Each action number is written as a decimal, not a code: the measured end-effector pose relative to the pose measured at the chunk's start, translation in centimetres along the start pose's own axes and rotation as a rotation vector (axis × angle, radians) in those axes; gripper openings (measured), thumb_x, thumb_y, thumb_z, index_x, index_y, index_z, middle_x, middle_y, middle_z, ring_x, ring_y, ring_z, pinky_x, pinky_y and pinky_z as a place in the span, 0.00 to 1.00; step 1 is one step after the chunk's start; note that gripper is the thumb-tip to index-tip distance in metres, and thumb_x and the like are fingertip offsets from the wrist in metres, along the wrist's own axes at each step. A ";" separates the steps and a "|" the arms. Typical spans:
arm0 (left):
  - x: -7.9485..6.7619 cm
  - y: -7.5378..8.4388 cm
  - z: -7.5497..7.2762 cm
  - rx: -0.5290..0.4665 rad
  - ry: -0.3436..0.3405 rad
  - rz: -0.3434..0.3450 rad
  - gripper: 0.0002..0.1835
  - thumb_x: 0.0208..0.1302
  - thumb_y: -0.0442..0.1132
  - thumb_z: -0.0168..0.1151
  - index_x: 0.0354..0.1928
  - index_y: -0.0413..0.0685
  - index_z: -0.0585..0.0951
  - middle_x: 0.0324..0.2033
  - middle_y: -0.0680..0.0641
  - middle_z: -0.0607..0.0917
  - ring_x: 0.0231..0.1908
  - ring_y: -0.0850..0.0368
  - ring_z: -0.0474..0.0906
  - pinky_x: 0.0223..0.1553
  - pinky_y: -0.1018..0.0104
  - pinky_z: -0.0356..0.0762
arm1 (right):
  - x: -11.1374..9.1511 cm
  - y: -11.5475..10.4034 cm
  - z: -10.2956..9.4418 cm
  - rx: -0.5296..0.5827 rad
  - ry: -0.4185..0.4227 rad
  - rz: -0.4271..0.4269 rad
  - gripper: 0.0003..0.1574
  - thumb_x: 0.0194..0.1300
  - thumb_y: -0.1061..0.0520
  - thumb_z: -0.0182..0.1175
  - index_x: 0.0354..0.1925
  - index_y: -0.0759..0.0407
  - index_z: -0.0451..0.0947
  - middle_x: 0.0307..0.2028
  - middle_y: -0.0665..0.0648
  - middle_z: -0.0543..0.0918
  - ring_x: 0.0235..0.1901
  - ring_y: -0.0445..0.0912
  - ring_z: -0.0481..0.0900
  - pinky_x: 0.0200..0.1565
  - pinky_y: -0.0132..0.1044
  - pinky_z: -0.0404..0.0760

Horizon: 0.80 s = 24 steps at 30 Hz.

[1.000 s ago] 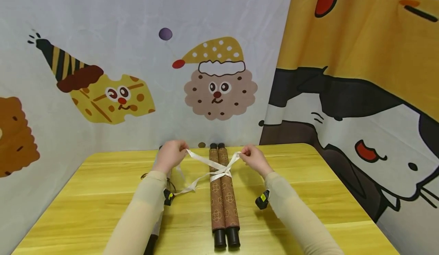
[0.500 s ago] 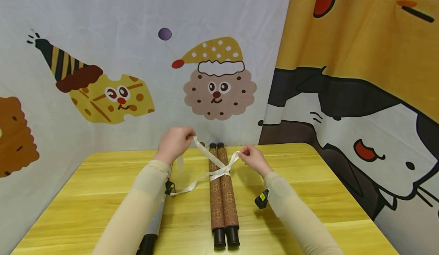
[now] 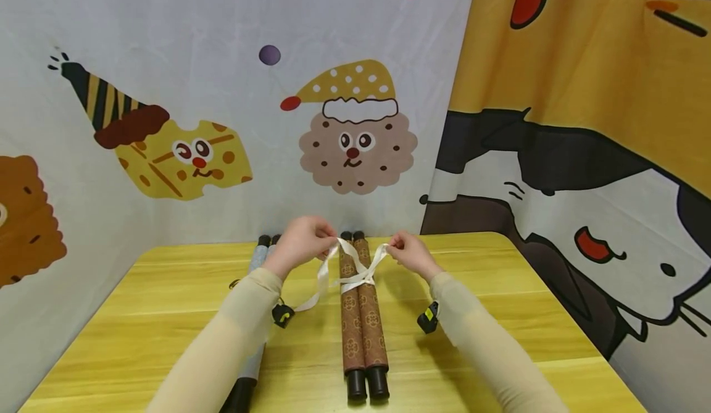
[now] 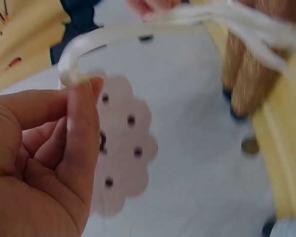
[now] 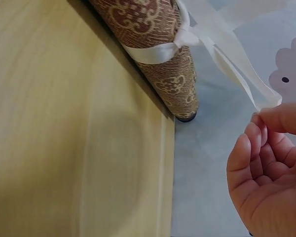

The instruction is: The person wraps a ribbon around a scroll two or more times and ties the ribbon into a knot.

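Two brown patterned scrolls [image 3: 351, 320] with black end knobs lie side by side on the table, bound near the middle by a white ribbon [image 3: 358, 286]. My left hand [image 3: 304, 243], above and left of the scrolls, pinches one part of the ribbon between thumb and finger; a loose tail hangs below it. On the other side my right hand [image 3: 412, 254] pinches a folded loop of the ribbon. The right wrist view shows a knot in the ribbon [image 5: 186, 37] on top of the scrolls. In the left wrist view the ribbon bends over the left fingertips [image 4: 84, 89].
Grey-blue scrolls [image 3: 252, 363] with black ends lie left of the brown ones, partly hidden by the left arm. The yellow wooden table [image 3: 489, 339] reaches back to a cartoon-printed curtain [image 3: 222, 221].
My left hand first rose, then moved right and slightly down toward the scrolls with the ribbon, whose left part is now slacker. My right hand has hardly moved and keeps its loop.
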State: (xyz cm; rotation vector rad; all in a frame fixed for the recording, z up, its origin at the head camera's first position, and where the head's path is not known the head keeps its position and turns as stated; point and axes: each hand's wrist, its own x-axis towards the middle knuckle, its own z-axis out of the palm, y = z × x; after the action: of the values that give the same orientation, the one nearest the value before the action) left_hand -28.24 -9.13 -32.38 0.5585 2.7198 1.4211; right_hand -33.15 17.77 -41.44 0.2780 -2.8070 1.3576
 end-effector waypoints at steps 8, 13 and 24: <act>-0.4 2.4 5.0 -0.492 -0.016 -0.065 0.05 0.66 0.29 0.64 0.40 0.32 0.83 0.28 0.43 0.86 0.25 0.57 0.81 0.36 0.54 0.84 | 0.7 0.0 -0.9 0.026 -0.075 0.000 0.08 0.71 0.59 0.58 0.42 0.64 0.73 0.35 0.58 0.77 0.33 0.47 0.75 0.40 0.49 0.81; -0.6 3.2 7.1 -0.511 -0.041 -0.020 0.07 0.66 0.30 0.64 0.43 0.31 0.83 0.31 0.42 0.87 0.28 0.56 0.84 0.36 0.59 0.84 | 0.8 -0.2 -1.3 0.026 -0.097 -0.024 0.06 0.70 0.61 0.59 0.40 0.65 0.75 0.33 0.57 0.78 0.33 0.49 0.76 0.38 0.48 0.80; -1.3 0.3 7.6 -0.178 -0.066 0.024 0.13 0.67 0.37 0.64 0.50 0.38 0.83 0.40 0.45 0.86 0.39 0.54 0.84 0.39 0.62 0.83 | 0.6 -0.5 -1.5 0.031 -0.104 -0.038 0.07 0.71 0.60 0.60 0.39 0.64 0.75 0.31 0.57 0.78 0.33 0.52 0.77 0.36 0.47 0.81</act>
State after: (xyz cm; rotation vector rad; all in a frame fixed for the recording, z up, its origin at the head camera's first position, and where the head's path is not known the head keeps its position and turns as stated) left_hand -25.59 -3.43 -36.76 0.6167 2.5114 1.5991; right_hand -33.79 18.57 -40.07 0.4122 -2.8494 1.4201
